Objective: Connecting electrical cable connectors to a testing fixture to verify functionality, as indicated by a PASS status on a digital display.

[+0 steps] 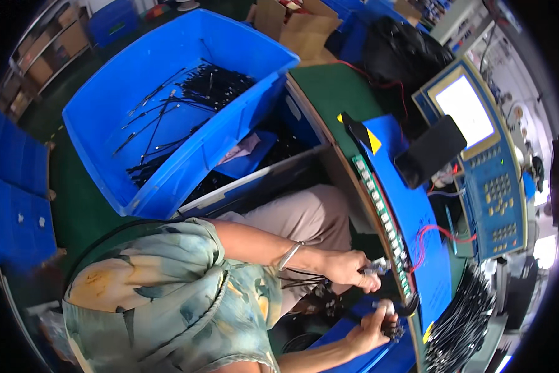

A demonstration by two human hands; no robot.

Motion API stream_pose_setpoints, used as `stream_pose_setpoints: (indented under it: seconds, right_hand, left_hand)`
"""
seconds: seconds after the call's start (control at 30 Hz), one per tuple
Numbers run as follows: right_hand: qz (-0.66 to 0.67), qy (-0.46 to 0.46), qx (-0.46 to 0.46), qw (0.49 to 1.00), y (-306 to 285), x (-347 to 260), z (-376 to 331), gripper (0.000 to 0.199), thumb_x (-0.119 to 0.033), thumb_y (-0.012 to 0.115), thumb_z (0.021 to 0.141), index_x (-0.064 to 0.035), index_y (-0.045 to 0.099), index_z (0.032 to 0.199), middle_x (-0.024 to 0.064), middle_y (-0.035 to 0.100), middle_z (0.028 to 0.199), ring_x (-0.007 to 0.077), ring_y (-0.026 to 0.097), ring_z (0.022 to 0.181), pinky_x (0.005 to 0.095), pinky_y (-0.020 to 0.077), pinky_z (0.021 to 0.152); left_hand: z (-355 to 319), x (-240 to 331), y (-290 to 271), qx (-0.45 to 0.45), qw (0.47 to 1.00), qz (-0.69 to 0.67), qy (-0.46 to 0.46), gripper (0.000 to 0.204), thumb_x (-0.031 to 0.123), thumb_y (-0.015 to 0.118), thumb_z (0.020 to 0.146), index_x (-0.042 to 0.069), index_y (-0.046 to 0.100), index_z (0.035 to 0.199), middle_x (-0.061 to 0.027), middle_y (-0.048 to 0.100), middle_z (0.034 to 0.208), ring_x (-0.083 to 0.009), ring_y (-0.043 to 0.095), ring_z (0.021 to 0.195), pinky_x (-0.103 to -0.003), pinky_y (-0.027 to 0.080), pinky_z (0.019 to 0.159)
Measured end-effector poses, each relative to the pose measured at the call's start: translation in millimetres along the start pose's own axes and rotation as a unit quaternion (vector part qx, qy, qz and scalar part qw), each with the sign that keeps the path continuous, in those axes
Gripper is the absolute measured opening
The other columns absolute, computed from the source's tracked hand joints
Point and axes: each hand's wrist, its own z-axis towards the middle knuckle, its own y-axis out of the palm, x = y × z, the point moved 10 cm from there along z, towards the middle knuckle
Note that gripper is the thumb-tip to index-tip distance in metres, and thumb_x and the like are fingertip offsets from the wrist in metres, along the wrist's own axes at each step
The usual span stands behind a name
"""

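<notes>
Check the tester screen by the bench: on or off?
On. The tester screen glows bright white inside its blue and yellow housing; what it displays cannot be told because it is washed out.

What the view hides

The right hand (371,328) closes over a black cable end (407,306), masking what its fingers grip. The small connector (377,268) in the left hand (349,266) is too blurred to identify. The black cable bundle (463,317) at near right runs past the rim.

Connector strip (384,216) just ahead — lap gap (329,186) seemingly open
</notes>
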Motion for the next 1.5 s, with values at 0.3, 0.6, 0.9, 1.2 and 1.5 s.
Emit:
stream_pose_setpoints:
  seconds: [0.3, 0.6, 0.9, 1.2, 1.5]
  right_hand:
    - [-0.094, -0.021, -0.049, 0.994, 43.7, -46.3, -16.5, 0.008, -0.006, 0.057, 0.075, -0.0019, 0.053, 0.07, 0.0016, 0.05, 0.058, 0.0079, 0.041, 0.049, 0.0202, 0.0315, 0.042]
    - [-0.005, 0.196, -0.038, 0.98, 47.6, 42.2, -50.0, 0.022, -0.019, 0.051, 0.084, -0.0069, 0.048, 0.066, -0.0044, 0.035, 0.046, 0.002, 0.024, 0.035, 0.0194, 0.0126, 0.032]
    - [0.16, 0.085, 0.124, 0.976, -11.3, 29.5, -34.8, 0.024, -0.022, 0.047, 0.086, 0.0014, 0.051, 0.084, -0.006, 0.026, 0.043, 0.0021, 0.016, 0.035, 0.0187, 0.0129, 0.033]
    - [0.197, -0.056, 0.201, 0.958, -70.9, -5.6, -11.9, 0.03, -0.022, 0.046, 0.086, 0.0063, 0.053, 0.088, -0.0056, 0.024, 0.044, 0.0018, 0.017, 0.037, 0.0177, 0.0121, 0.033]
    - [-0.005, -0.05, 0.146, 0.988, -9.7, -9.6, -5.3, 0.025, -0.013, 0.051, 0.082, -0.0042, 0.05, 0.058, 0.0001, 0.046, 0.051, 0.0028, 0.03, 0.037, 0.0178, 0.0197, 0.035]
  left_hand:
    - [-4.5, -18.3, 42.4, -0.123, 0.987, -0.046, -0.088, 0.021, 0.019, 0.053, 0.08, 0.0, 0.058, 0.073, -0.0075, 0.058, 0.061, -0.0102, 0.05, 0.042, -0.021, 0.037, 0.036]
    - [-6.1, 4.0, -6.3, 0.144, 0.954, -0.241, -0.105, 0.019, 0.016, 0.054, 0.08, -0.002, 0.056, 0.089, -0.0115, 0.06, 0.082, -0.0165, 0.06, 0.063, -0.021, 0.044, 0.046]
    - [-27.7, -6.7, 12.2, 0.09, 0.953, -0.228, -0.18, 0.02, 0.018, 0.054, 0.081, -0.002, 0.057, 0.08, -0.011, 0.061, 0.077, -0.0045, 0.037, 0.036, -0.018, 0.027, 0.034]
    - [-31.0, -9.0, -28.9, 0.169, 0.969, -0.117, -0.139, 0.014, 0.013, 0.056, 0.077, 0.003, 0.055, 0.067, -0.0088, 0.059, 0.062, -0.0034, 0.037, 0.036, -0.019, 0.027, 0.032]
    - [13.0, -20.9, -36.4, 0.199, 0.969, -0.115, -0.091, 0.012, 0.011, 0.058, 0.076, 0.0, 0.056, 0.072, -0.0086, 0.058, 0.059, -0.0025, 0.035, 0.036, -0.017, 0.025, 0.032]
